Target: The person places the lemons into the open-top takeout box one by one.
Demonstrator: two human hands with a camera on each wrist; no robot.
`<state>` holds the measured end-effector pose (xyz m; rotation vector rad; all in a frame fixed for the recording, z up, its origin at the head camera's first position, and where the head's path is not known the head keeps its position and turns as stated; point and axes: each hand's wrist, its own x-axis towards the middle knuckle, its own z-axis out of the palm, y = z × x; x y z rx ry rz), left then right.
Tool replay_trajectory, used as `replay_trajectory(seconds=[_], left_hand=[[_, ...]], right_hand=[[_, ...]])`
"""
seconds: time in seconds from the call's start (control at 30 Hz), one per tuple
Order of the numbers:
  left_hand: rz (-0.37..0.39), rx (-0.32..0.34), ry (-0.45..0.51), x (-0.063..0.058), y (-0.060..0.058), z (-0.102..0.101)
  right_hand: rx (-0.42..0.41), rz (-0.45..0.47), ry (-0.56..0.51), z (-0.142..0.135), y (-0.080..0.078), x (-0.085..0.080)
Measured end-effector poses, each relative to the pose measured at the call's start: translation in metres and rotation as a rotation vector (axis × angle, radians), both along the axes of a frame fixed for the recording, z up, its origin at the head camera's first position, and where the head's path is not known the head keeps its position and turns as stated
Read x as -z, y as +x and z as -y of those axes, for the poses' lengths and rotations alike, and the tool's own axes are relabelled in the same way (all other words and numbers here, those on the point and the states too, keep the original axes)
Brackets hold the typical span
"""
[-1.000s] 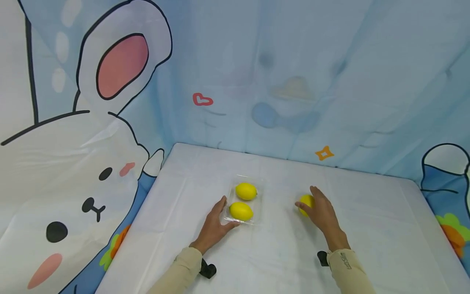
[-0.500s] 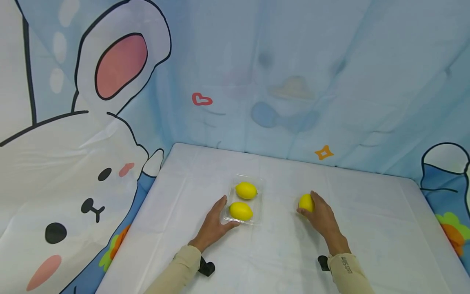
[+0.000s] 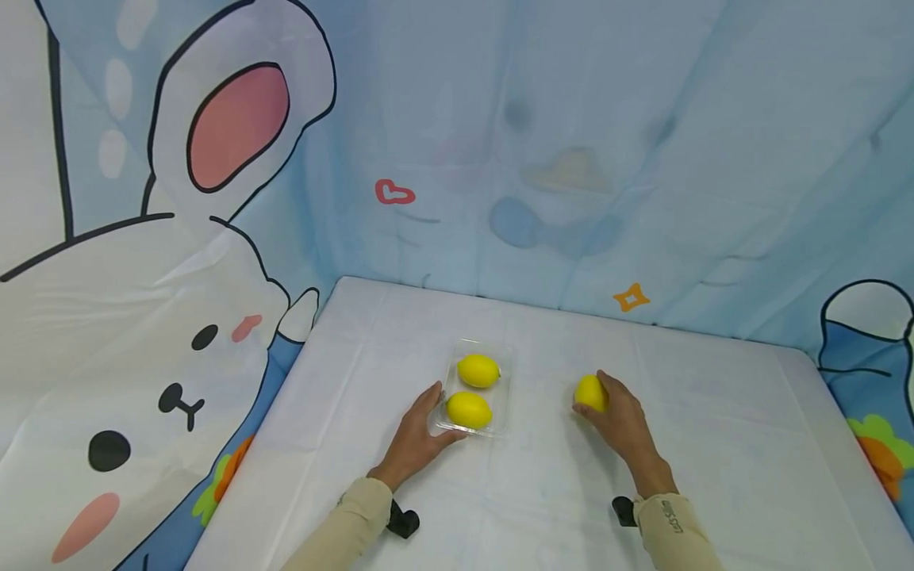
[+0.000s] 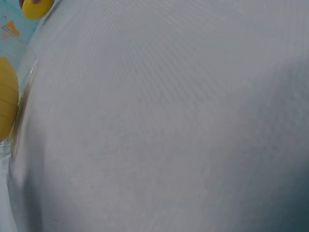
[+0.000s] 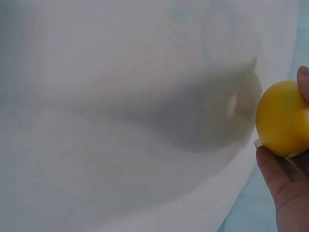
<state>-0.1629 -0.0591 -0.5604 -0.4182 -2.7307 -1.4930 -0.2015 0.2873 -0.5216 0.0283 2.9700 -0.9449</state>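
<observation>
A clear plastic tray (image 3: pixel 503 396) lies on the white table with two yellow lemons in it, a far lemon (image 3: pixel 479 370) and a near lemon (image 3: pixel 469 410). My left hand (image 3: pixel 414 444) is at the tray's near left corner, fingers straight along the left side and thumb at the front edge. To the right of the tray, my right hand (image 3: pixel 627 424) grips a third lemon (image 3: pixel 590 394) between thumb and fingers. This lemon (image 5: pixel 280 118) shows large in the right wrist view, with fingertips above and below it. Only a slice of a tray lemon (image 4: pixel 7 99) shows in the left wrist view.
The white tabletop (image 3: pixel 543 492) spreads around both hands. Behind it hangs a light blue cloth backdrop (image 3: pixel 428 119), with a printed white rabbit (image 3: pixel 157 333) at the left. Dark wrist-camera mounts stick out near both cuffs.
My right hand has closed its fingers round the third lemon and shifted slightly left with it. The left hand, the tray and its two lemons stay where they were.
</observation>
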Motion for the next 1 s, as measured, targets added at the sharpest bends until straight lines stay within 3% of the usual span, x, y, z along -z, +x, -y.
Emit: replay_trajectory(seconds=[0.43, 0.7, 1.0], left_hand=[[-0.027, -0.006, 0.005, 0.001, 0.002, -0.001], [-0.023, -0.011, 0.011, 0.003, 0.001, -0.001], [-0.019, -0.02, 0.01, 0.001, 0.002, -0.002]], right_hand=[[-0.121, -0.222, -0.148, 0.045, -0.004, -0.025], [-0.212, -0.226, -0.18, 0.075, -0.003, -0.044], [-0.307, -0.213, -0.172, 0.097, 0.001, -0.049]])
